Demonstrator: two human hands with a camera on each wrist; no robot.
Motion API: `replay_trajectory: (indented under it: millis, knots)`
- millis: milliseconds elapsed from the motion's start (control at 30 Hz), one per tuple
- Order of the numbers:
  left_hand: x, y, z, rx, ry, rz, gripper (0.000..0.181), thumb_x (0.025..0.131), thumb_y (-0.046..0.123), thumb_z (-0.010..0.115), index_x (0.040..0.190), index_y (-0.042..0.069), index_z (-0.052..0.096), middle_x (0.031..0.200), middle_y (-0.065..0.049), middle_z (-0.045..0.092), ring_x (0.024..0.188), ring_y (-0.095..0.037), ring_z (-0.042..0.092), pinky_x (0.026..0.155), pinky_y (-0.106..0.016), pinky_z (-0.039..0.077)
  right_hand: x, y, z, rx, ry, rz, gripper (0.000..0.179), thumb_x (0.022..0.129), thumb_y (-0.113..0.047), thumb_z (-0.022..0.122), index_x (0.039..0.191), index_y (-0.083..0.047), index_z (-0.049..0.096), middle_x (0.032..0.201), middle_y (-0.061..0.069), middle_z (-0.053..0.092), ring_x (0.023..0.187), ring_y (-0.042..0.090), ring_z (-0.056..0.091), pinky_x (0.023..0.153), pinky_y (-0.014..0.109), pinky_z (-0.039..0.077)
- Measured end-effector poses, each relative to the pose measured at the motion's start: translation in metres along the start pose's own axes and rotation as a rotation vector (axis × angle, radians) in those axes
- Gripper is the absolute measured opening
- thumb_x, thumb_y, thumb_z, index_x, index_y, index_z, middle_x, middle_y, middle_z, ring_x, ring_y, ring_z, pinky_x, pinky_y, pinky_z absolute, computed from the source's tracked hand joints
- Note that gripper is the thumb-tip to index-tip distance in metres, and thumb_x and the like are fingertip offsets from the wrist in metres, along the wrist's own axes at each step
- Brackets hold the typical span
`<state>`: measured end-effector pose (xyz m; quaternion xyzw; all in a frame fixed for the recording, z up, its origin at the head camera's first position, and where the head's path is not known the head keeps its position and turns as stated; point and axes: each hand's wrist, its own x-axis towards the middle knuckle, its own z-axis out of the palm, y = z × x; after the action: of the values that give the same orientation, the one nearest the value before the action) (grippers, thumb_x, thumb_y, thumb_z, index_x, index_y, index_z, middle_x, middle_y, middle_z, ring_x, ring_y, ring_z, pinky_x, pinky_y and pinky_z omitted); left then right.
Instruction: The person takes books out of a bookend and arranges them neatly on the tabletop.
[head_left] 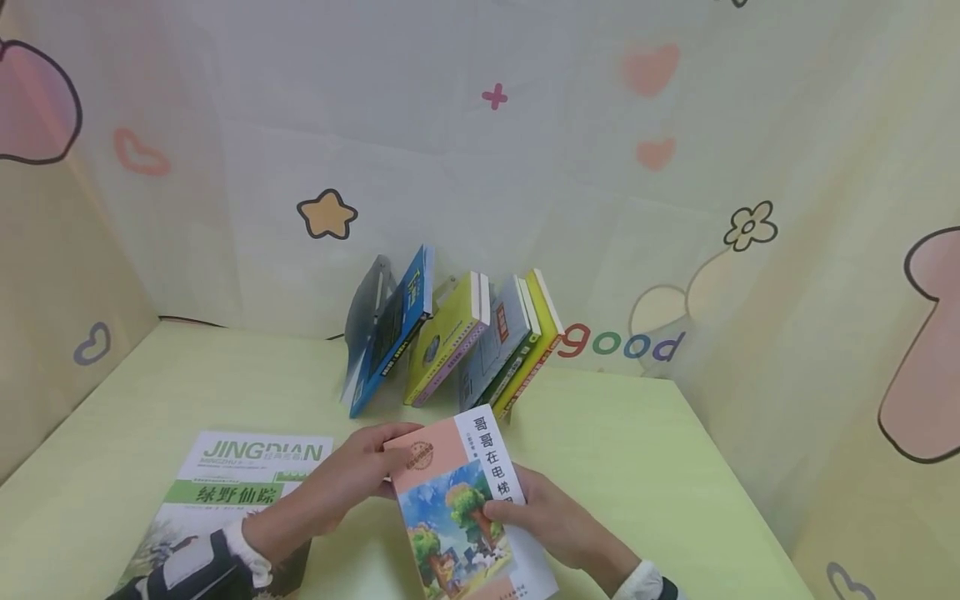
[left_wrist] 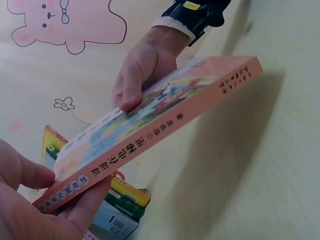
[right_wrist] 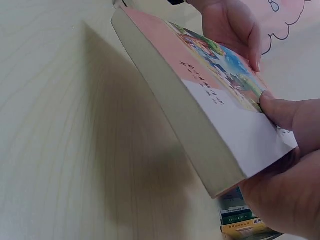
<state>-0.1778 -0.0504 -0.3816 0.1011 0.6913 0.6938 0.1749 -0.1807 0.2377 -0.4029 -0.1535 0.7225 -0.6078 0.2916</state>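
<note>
My left hand (head_left: 358, 471) pinches the upper left corner of a pink-and-white paperback (head_left: 450, 517), thumb on the front cover and fingers underneath. My right hand (head_left: 553, 518) grips its right edge the same way, thumb lying on the cover picture of trees. Between them I hold the paperback tilted above the near middle of the counter (head_left: 645, 475), where its shadow falls; its pink spine is on the left.

At near left, partly behind my left sleeve (head_left: 197, 573), the 绿野仙踪 book (head_left: 240, 454) lies flat, cover up. At the far side, beyond the paperback, a row leans to the right: a blue book (head_left: 397, 321), a yellow book with a purple spine (head_left: 442, 337), a grey book with a green spine (head_left: 495, 342) and a yellow book with red lettering (head_left: 534, 364). A grey bookend (head_left: 363, 317) stands at the row's left end. Behind hangs a backdrop (head_left: 420, 167) printed with hearts.
</note>
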Motion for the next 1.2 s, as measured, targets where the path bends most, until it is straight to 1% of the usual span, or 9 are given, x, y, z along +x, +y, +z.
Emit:
replay_trajectory:
  millis: [133,233,367,567,700,833,1000,1100,1200]
  knots:
    - [0.002,0.002,-0.003,0.103,0.032,0.03,0.045,0.108,0.016,0.054,0.149,-0.002,0.05,0.122,-0.012,0.068,0.096,-0.022,0.07,0.082,-0.039,0.061,-0.007,-0.001,-0.002,0.041,-0.015,-0.016,0.056,0.107,-0.019,0.058,0.157,-0.006,0.037,0.125,0.019,0.068,0.104,0.035,0.072,0.085,0.046,0.061]
    - [0.004,0.004,-0.01,0.16,0.055,0.078,0.04,0.108,0.016,0.054,0.143,-0.002,0.057,0.13,-0.014,0.066,0.103,-0.023,0.069,0.086,-0.041,0.061,-0.013,-0.002,-0.005,0.057,-0.031,-0.035,0.056,0.108,-0.018,0.056,0.157,-0.003,0.035,0.127,0.021,0.067,0.105,0.034,0.072,0.086,0.045,0.061]
    - [0.006,0.007,-0.025,0.207,0.062,0.13,0.033,0.108,0.013,0.053,0.135,-0.003,0.062,0.13,-0.017,0.066,0.108,-0.028,0.069,0.09,-0.043,0.06,-0.019,-0.005,-0.009,0.072,-0.056,-0.072,0.056,0.109,-0.017,0.053,0.157,0.001,0.031,0.13,0.022,0.066,0.108,0.034,0.071,0.089,0.045,0.06]
    - [0.01,0.011,-0.05,0.295,0.076,0.158,0.031,0.109,0.012,0.05,0.133,-0.004,0.062,0.126,-0.015,0.068,0.112,-0.028,0.069,0.102,-0.047,0.053,-0.027,-0.012,-0.018,0.106,-0.035,-0.069,0.057,0.111,-0.021,0.05,0.159,0.001,0.028,0.131,0.021,0.066,0.108,0.034,0.071,0.09,0.045,0.059]
    - [0.012,0.017,-0.065,0.337,0.084,0.169,0.034,0.11,0.014,0.048,0.136,-0.006,0.059,0.128,-0.017,0.067,0.115,-0.03,0.068,0.109,-0.053,0.046,-0.031,-0.017,-0.025,0.117,-0.013,-0.069,0.06,0.11,-0.02,0.051,0.16,0.002,0.026,0.132,0.022,0.065,0.111,0.036,0.071,0.091,0.048,0.059]
    - [0.014,0.024,-0.08,0.366,0.115,0.152,0.039,0.111,0.017,0.047,0.14,-0.007,0.054,0.133,-0.022,0.064,0.119,-0.033,0.066,0.111,-0.055,0.043,-0.033,-0.021,-0.029,0.104,0.008,-0.102,0.061,0.109,-0.016,0.053,0.159,0.004,0.023,0.132,0.02,0.065,0.111,0.035,0.071,0.091,0.048,0.059]
    - [0.017,0.031,-0.095,0.426,0.186,0.117,0.042,0.111,0.02,0.047,0.144,-0.005,0.052,0.14,-0.025,0.059,0.123,-0.036,0.064,0.11,-0.055,0.043,-0.036,-0.027,-0.031,0.104,0.026,-0.135,0.063,0.109,-0.014,0.053,0.159,0.006,0.021,0.132,0.021,0.065,0.111,0.034,0.071,0.092,0.048,0.058]
    - [0.019,0.037,-0.1,0.477,0.232,0.118,0.04,0.112,0.02,0.046,0.143,-0.003,0.054,0.142,-0.025,0.058,0.124,-0.038,0.062,0.11,-0.057,0.043,-0.038,-0.029,-0.031,0.109,0.042,-0.126,0.064,0.11,-0.016,0.052,0.16,0.005,0.019,0.133,0.02,0.065,0.112,0.034,0.07,0.092,0.048,0.058]
    - [0.02,0.045,-0.102,0.527,0.284,0.151,0.039,0.111,0.019,0.044,0.141,-0.003,0.056,0.141,-0.025,0.059,0.124,-0.039,0.062,0.109,-0.059,0.044,-0.041,-0.03,-0.033,0.109,0.045,-0.139,0.063,0.111,-0.017,0.049,0.161,0.004,0.017,0.133,0.018,0.064,0.113,0.034,0.07,0.092,0.049,0.058]
